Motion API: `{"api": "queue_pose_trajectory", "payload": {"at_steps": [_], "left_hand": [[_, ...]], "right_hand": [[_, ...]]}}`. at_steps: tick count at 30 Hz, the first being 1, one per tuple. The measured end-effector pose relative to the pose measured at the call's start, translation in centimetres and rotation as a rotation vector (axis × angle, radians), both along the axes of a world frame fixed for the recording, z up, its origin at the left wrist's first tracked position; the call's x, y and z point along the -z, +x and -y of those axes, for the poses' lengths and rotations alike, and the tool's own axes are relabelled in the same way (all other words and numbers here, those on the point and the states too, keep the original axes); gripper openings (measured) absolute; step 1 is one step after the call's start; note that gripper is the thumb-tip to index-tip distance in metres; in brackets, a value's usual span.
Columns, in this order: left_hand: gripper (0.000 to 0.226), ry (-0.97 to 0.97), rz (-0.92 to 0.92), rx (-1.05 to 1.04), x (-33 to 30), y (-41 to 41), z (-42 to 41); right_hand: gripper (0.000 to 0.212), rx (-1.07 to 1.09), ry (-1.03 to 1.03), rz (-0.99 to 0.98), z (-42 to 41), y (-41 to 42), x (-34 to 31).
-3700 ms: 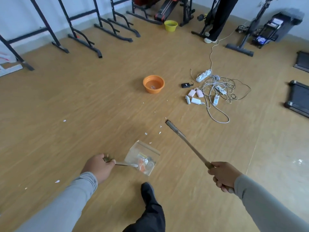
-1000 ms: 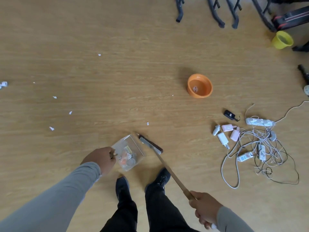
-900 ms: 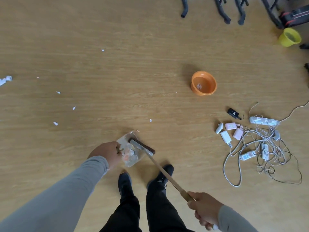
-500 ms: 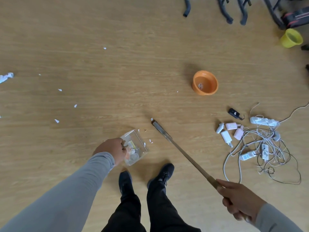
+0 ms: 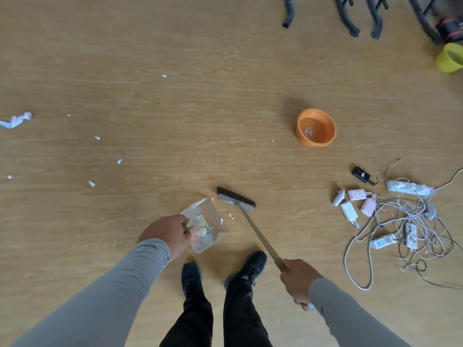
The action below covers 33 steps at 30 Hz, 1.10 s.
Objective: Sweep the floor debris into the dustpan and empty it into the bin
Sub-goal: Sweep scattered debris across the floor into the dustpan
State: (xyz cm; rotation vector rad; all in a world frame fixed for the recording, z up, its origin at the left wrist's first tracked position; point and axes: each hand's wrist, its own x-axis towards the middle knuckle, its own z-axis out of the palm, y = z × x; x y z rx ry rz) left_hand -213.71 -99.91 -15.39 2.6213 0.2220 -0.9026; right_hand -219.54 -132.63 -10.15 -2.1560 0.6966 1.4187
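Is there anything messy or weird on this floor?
Yes. White paper scraps lie scattered on the wooden floor to the left, with a crumpled piece near the edge. On the right, chargers and a tangled pile of cables sprawl across the floor.

A tangle of cables with white chargers lies at the floor's right edge; black frame feet stand along the far edge

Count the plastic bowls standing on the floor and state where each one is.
2. The orange bowl stands on open floor, beyond the broom head and up from the cable tangle. The yellow bowl sits at the right edge beside black equipment, partly cropped. Others may lie out of frame.
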Motion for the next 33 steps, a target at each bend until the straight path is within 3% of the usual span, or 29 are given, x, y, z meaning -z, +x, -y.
{"api": "queue_pose_trajectory", "payload": {"at_steps": [2,4,9,14,18,25,28,33], "left_hand": [[0.022,-0.003,-0.008,0.006,0.0,0.3,0.1],[0.022,-0.002,-0.016,0.007,-0.2,0.7,0.3],[0.021,-0.005,-0.027,0.000,-0.4,0.8,0.2],[0.024,-0.011,-0.026,0.004,-0.6,0.8,0.2],[0.025,-0.009,-0.026,0.004,-0.5,0.7,0.1],[0.028,-0.004,-0.038,0.005,-1.0,0.5,-0.2],[0.027,-0.006,-0.039,0.006,-1.2,0.3,-0.2],[0.027,-0.007,-0.041,0.014,-1.2,-0.2,-0.1]], "right_hand": [[0.032,0.020,0.058,-0.093,0.9,-0.3,-1.9],[0.034,0.185,0.114,-0.163,3.3,-0.2,-4.2],[0.033,0.437,0.147,-0.097,7.5,-1.1,-9.0],[0.037,0.527,0.083,0.000,4.2,-3.5,-5.6],[0.027,0.630,0.143,-0.096,-0.2,-4.3,-2.7],[0.029,0.852,0.274,-0.116,4.3,-6.5,-7.1],[0.030,0.850,0.251,-0.089,4.5,-6.9,-7.5],[0.039,0.658,0.118,-0.006,1.1,-6.0,-4.0]]}}
